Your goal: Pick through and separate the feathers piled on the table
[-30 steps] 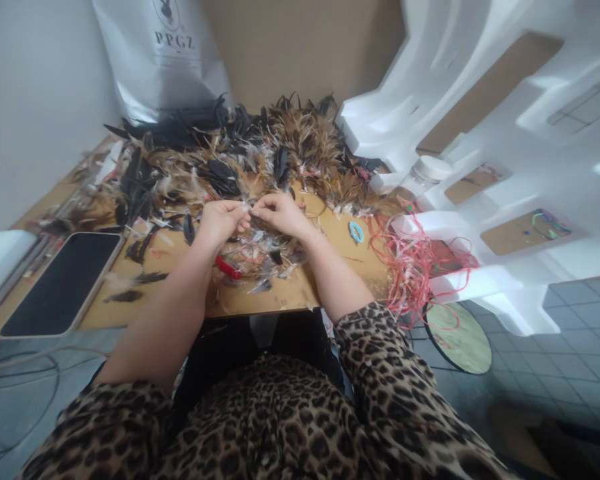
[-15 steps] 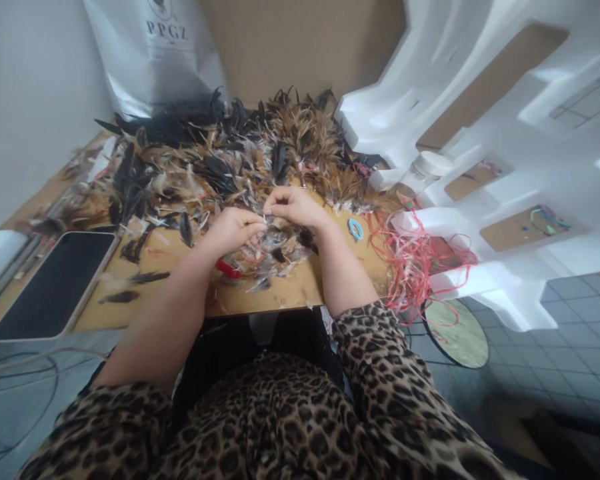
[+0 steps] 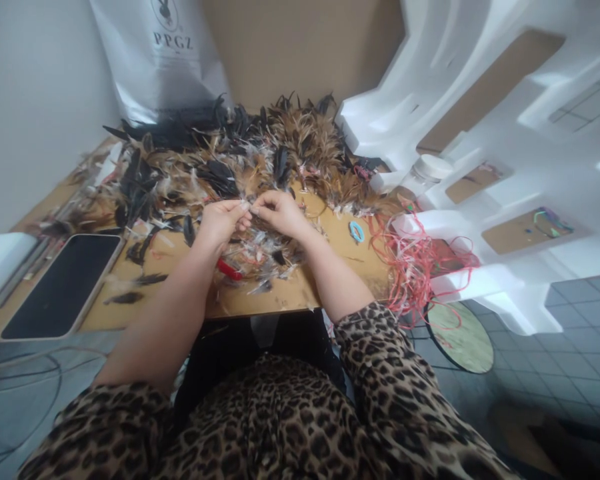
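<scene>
My left hand (image 3: pixel 221 220) and my right hand (image 3: pixel 279 211) meet fingertip to fingertip over a small heap of pale and dark feathers (image 3: pixel 267 250) on the brown table (image 3: pixel 325 280). Both hands are closed in a pinch on feathers between them; what exactly each holds is too small to make out. A large pile of black and brown feathers (image 3: pixel 220 157) lies just beyond the hands. Red-handled pliers or scissors (image 3: pixel 229 269) rest on the table under my left wrist.
A black phone (image 3: pixel 63 285) lies at the left. A tangle of red string (image 3: pixel 413 263) hangs off the right table edge, near a blue ring (image 3: pixel 355 231) and a jar (image 3: pixel 423 175). White foam packing (image 3: pixel 480 133) stands right; a grey bag (image 3: pixel 155 57) stands behind.
The hands shifted slightly down and right half a second ago, then returned up and left; they stay pinched together on the feathers throughout.
</scene>
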Tool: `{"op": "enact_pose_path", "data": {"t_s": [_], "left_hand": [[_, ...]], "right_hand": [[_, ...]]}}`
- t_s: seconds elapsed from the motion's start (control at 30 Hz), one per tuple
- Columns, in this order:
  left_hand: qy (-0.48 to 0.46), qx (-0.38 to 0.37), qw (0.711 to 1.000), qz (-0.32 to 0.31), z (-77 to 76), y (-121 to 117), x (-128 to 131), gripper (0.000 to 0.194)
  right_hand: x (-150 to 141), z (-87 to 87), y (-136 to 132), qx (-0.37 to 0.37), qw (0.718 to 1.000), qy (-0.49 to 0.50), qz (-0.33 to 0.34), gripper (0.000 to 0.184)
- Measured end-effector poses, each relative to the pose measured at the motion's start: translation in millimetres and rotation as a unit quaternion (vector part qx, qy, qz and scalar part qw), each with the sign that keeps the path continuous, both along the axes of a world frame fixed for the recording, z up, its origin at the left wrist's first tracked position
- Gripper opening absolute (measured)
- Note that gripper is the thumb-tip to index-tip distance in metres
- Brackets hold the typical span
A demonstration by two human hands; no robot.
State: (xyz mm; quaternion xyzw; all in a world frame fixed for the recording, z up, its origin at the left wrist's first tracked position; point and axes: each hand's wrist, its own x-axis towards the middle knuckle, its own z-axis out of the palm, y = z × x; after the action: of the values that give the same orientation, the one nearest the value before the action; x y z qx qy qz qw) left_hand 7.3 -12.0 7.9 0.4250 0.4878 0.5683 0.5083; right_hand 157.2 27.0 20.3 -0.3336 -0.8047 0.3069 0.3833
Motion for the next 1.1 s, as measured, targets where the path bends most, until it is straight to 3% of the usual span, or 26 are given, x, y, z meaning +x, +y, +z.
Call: {"op": "enact_pose_path", "data": {"t_s": [0.13,0.27,0.4,0.5,0.63,0.73,0.8,0.9,1.1], "left_hand": [[0.036,0.001,0.999,0.011,-1.3,1.0,-0.7,0.012],[0.136,0.003,0.991,0.012,-3.7,1.1,-3.3,0.015],[0.254,0.009,0.965,-0.062,-4.1,-1.5,-7.8,0.017],[0.297,0.004,0.941,-0.163,-0.3,-5.5,-9.0,0.018],[0.196,-0.021,0.936,-0.293,7.8,-12.0,-8.4,0.019],[0.068,-0.030,0.953,-0.293,11.3,-15.1,-8.9,0.022],[-0.028,-0.033,0.961,-0.274,11.7,-15.7,-9.5,0.024],[-0.134,-0.050,0.948,-0.285,11.2,-15.2,-10.0,0.027],[-0.223,-0.116,0.922,-0.295,11.8,-14.9,-9.4,0.027]], "right_hand": [[-3.3,1.2,-5.0,0.077,0.996,-0.038,-0.017,0.018],[-3.3,5.9,-12.8,0.125,0.986,-0.108,-0.020,0.018],[-0.9,12.6,-18.0,0.142,0.973,-0.180,-0.017,0.018],[5.9,15.7,-12.6,0.103,0.983,-0.149,0.008,0.016],[17.1,16.0,-1.4,-0.108,0.989,-0.018,0.099,0.018],[17.2,13.2,-0.3,-0.232,0.960,0.097,0.125,0.023],[12.3,10.1,-2.7,-0.264,0.945,0.149,0.122,0.026],[2.7,5.2,-6.8,-0.310,0.919,0.215,0.119,0.032],[-7.8,3.6,-11.4,-0.333,0.893,0.279,0.120,0.036]]}}
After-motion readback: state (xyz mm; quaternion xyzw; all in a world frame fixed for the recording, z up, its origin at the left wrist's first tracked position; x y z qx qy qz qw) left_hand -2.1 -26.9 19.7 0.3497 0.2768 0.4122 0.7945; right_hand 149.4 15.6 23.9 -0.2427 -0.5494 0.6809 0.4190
